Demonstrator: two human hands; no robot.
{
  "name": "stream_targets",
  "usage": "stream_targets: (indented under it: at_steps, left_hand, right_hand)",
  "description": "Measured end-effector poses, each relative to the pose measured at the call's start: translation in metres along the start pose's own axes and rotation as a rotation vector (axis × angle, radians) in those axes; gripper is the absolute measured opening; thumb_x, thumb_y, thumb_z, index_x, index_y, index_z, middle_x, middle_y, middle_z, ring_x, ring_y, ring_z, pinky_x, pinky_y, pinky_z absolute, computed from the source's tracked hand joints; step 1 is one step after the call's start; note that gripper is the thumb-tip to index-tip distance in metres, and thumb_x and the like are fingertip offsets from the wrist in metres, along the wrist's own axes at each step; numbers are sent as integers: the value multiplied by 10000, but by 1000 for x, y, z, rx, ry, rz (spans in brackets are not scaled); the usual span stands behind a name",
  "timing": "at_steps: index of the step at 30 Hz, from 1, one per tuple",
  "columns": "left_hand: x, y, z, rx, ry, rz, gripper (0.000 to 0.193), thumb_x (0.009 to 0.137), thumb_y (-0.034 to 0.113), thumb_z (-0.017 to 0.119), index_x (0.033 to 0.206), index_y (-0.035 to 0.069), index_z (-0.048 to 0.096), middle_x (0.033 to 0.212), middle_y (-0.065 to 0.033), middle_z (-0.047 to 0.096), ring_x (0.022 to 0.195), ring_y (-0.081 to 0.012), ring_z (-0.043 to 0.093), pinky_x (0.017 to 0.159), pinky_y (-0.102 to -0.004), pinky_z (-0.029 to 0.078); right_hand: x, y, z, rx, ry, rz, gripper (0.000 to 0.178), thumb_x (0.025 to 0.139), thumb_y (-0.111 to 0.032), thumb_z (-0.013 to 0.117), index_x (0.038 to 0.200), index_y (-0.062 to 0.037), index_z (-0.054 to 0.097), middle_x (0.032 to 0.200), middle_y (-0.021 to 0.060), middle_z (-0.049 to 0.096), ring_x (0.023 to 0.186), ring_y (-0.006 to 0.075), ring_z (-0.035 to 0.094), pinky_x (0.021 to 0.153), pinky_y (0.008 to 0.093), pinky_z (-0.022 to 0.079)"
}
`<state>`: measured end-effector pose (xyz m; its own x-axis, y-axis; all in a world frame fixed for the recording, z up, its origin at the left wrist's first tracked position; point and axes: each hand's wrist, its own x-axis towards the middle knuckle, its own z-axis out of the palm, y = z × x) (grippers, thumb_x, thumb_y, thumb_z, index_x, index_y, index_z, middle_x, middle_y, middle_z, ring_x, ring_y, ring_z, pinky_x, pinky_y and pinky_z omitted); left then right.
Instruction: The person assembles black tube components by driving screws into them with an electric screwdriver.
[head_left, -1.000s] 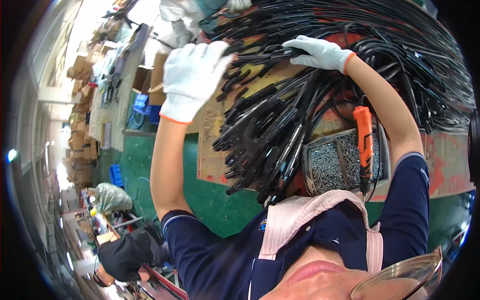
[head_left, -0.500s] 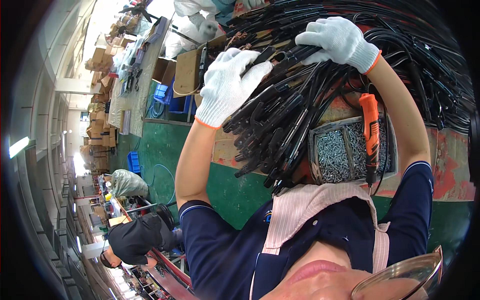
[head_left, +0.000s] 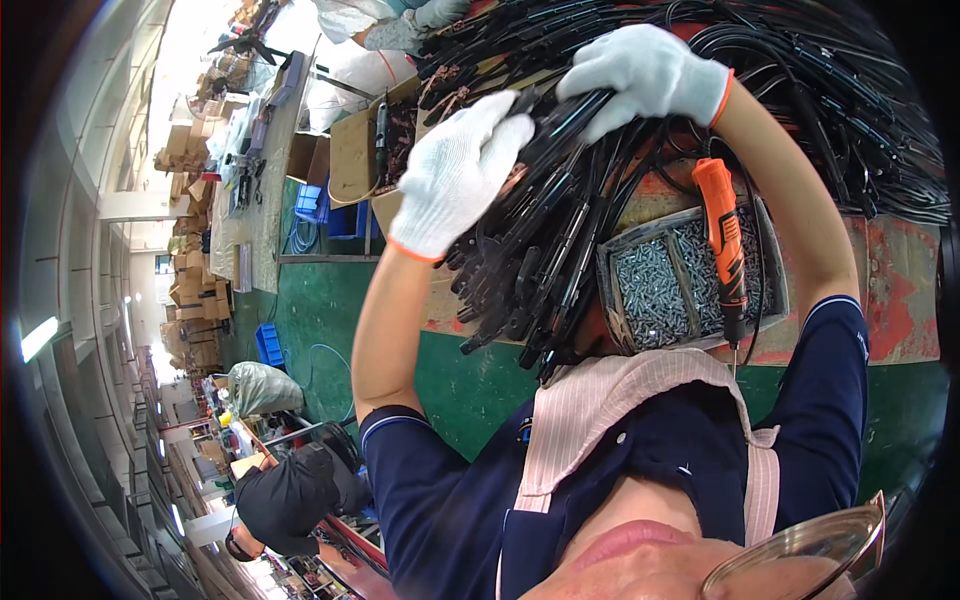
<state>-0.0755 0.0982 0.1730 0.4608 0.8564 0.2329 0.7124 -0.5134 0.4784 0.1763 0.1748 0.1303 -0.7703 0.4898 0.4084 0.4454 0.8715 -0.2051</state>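
Note:
My left hand [head_left: 450, 175], in a white knit glove with an orange cuff, has its thumb and fingers closed on the end of a long black plastic part [head_left: 562, 128]. From above, my gloved right hand [head_left: 645, 78] grips the same part or one right beside it; the fingers hide which. Beneath both hands lies a heap of similar black parts with cables [head_left: 540, 260]. An orange power screwdriver [head_left: 722, 235] hangs bit-down over a box [head_left: 606, 283] of silver screws [head_left: 648, 285], nearer to me than my right hand.
Coiled black cables [head_left: 780, 60] cover the far right of the worn red table [head_left: 890, 300]. Across the table are a co-worker's gloved hands [head_left: 415, 28]. A cardboard box [head_left: 354, 155] and blue bins [head_left: 350, 218] stand left. Another person [head_left: 290, 500] bends at lower left.
The view has shifted a little, so the table and tools sit further left and higher. Both my hands keep their grips. The co-worker's gloved hand has moved away toward the top edge.

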Motion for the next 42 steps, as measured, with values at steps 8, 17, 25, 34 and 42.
stream_targets:
  at_steps: [8,17,25,34,42]
  left_hand:
    - [-30,41,26,-1030,-290,-650,735,947,692,311,1188,43,560,735,-105,647,473,-152,591,378,-242,425]
    - [-53,79,100,-1235,-230,-541,591,985,600,373,1078,45,556,714,-46,609,541,-100,570,456,-240,452]
    - [-44,68,122,-542,394,214,347,959,39,570,1293,-11,488,1052,-114,634,856,-114,618,761,-238,515]
    - [-60,67,138,-722,201,-43,435,914,104,643,1308,41,468,1062,-103,641,927,-237,655,850,-313,518]
    - [-77,58,157,-1425,-103,-706,662,859,47,669,1381,24,263,946,-165,643,761,-251,675,627,-375,588]
  right_hand:
    - [-15,-41,-23,-127,358,-192,471,817,-533,683,1040,-122,632,936,51,650,983,272,605,875,437,457]
    - [-67,-75,52,2268,717,577,320,960,-350,596,1143,-90,562,999,39,606,864,167,593,752,296,491]
    - [-57,-90,50,2368,1142,612,118,981,-211,585,903,-123,588,722,-48,534,555,48,469,473,182,403]
    - [-45,-102,37,1893,1203,930,139,932,-237,663,868,-162,564,673,-50,531,509,62,478,438,198,403]
    - [-83,-122,38,285,503,669,798,819,-506,701,1393,-20,438,1394,227,460,1337,324,415,1095,404,343]
